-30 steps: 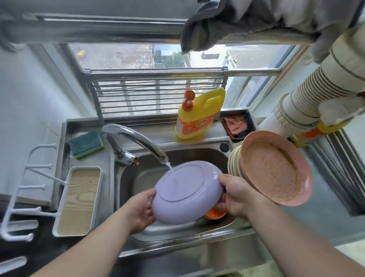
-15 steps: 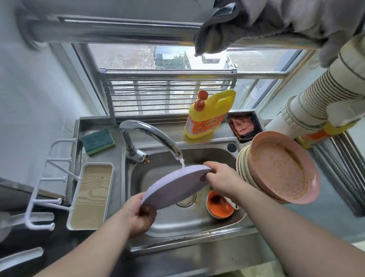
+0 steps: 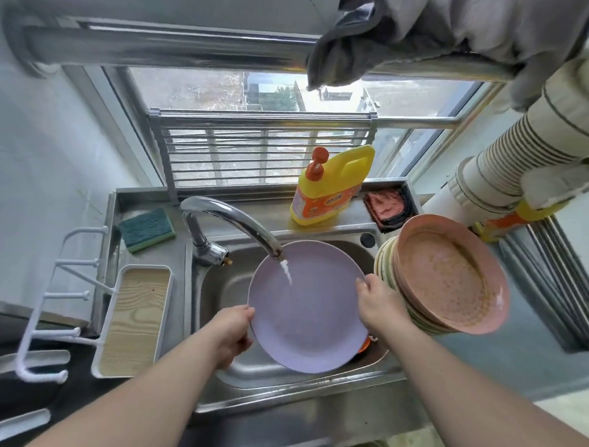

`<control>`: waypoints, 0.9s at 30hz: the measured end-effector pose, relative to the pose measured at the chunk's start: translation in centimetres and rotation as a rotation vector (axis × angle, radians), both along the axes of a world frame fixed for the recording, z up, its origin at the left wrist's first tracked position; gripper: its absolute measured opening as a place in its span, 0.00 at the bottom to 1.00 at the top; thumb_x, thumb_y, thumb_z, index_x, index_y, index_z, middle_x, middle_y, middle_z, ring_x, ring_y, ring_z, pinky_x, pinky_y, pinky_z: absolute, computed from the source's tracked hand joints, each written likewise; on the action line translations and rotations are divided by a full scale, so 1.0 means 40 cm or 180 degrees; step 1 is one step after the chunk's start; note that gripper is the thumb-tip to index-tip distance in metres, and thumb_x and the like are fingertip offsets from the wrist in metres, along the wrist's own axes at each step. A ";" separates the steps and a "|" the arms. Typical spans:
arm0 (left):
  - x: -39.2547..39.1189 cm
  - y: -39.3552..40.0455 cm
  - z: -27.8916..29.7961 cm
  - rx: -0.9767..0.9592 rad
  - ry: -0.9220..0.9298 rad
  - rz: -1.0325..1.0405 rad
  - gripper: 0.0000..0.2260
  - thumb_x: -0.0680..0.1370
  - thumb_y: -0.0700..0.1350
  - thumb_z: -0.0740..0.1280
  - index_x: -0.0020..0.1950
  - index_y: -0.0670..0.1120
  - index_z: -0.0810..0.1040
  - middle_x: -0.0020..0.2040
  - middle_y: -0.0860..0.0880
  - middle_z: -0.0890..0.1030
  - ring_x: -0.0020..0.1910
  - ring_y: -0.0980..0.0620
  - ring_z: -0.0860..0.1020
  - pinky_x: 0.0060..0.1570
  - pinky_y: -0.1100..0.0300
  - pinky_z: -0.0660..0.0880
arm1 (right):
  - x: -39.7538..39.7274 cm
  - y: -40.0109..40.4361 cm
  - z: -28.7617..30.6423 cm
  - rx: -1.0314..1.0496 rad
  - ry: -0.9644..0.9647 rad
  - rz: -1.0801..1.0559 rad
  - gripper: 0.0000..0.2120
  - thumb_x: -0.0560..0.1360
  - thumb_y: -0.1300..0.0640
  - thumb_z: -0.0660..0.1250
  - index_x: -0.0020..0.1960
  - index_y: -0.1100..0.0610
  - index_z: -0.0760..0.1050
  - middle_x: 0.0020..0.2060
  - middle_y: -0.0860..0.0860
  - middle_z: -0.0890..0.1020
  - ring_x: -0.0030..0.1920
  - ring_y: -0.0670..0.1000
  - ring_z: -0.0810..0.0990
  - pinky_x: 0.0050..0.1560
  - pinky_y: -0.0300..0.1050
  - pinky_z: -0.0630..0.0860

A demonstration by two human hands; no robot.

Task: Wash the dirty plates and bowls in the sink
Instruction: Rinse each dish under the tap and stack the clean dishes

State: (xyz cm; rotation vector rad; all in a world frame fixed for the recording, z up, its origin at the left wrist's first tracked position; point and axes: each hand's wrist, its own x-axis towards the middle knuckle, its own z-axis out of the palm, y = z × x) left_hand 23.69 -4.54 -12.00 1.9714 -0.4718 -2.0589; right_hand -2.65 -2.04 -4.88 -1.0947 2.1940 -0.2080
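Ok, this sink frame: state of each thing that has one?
faucet: running, water hitting the plate.
purple plate: face up under the stream, held over the sink.
left hand: grips the plate's left rim.
right hand: grips its right rim.
pink plate stack: tilted beside the sink, top plate speckled.
detergent bottle: upright, capped.

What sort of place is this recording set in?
Most likely a small home kitchen, at the sink by a window: a steel sink with a running faucet, a yellow dish soap bottle, and a stack of dirty plates waiting beside it.
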 end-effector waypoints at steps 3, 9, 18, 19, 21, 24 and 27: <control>-0.046 0.005 0.013 0.0025 0.0287 0.0095 0.11 0.87 0.46 0.63 0.60 0.44 0.84 0.44 0.48 0.89 0.43 0.47 0.84 0.44 0.55 0.81 | -0.011 0.015 0.028 -0.0141 -0.0139 -0.0151 0.19 0.87 0.44 0.53 0.45 0.54 0.72 0.43 0.53 0.80 0.46 0.57 0.77 0.47 0.54 0.70; -0.083 0.020 0.026 0.0326 0.0722 0.0488 0.28 0.86 0.65 0.53 0.63 0.46 0.84 0.54 0.43 0.88 0.51 0.38 0.87 0.49 0.43 0.83 | -0.010 0.037 0.034 -0.0290 -0.0424 -0.0212 0.17 0.87 0.44 0.52 0.54 0.51 0.75 0.46 0.50 0.81 0.49 0.54 0.79 0.51 0.54 0.73; 0.012 -0.030 0.138 -0.0431 0.0561 0.0059 0.26 0.83 0.66 0.59 0.65 0.48 0.82 0.57 0.41 0.87 0.54 0.37 0.86 0.56 0.41 0.81 | 0.069 0.071 -0.085 0.0120 -0.1673 -0.1439 0.15 0.87 0.52 0.52 0.51 0.54 0.76 0.48 0.55 0.82 0.42 0.50 0.78 0.31 0.36 0.74; 0.017 -0.036 0.154 -0.0631 0.0487 0.0023 0.24 0.83 0.66 0.60 0.65 0.50 0.81 0.57 0.42 0.87 0.56 0.38 0.86 0.58 0.41 0.81 | 0.085 0.070 -0.089 0.0171 -0.1864 -0.1505 0.14 0.86 0.52 0.55 0.52 0.55 0.77 0.48 0.55 0.83 0.43 0.50 0.80 0.35 0.37 0.78; 0.021 -0.041 0.189 -0.1067 0.0344 -0.0025 0.17 0.84 0.61 0.62 0.64 0.52 0.82 0.58 0.46 0.87 0.57 0.41 0.85 0.63 0.40 0.78 | 0.113 0.062 -0.128 0.0304 -0.2099 -0.1518 0.10 0.81 0.48 0.61 0.55 0.52 0.78 0.50 0.54 0.85 0.51 0.56 0.84 0.53 0.51 0.84; 0.040 -0.051 0.209 -0.1340 0.0126 -0.0056 0.12 0.87 0.51 0.61 0.64 0.53 0.82 0.56 0.49 0.88 0.55 0.46 0.84 0.57 0.47 0.78 | 0.148 0.026 -0.178 0.0257 -0.2593 -0.1947 0.08 0.82 0.50 0.65 0.59 0.50 0.77 0.51 0.55 0.86 0.55 0.62 0.85 0.54 0.57 0.83; 0.078 -0.056 0.175 -0.1261 -0.0192 0.0220 0.14 0.89 0.51 0.55 0.66 0.55 0.80 0.57 0.51 0.86 0.54 0.48 0.81 0.45 0.55 0.73 | 0.184 -0.010 -0.091 -0.0142 -0.2652 -0.1997 0.09 0.85 0.56 0.57 0.57 0.48 0.75 0.49 0.51 0.85 0.47 0.55 0.81 0.43 0.46 0.76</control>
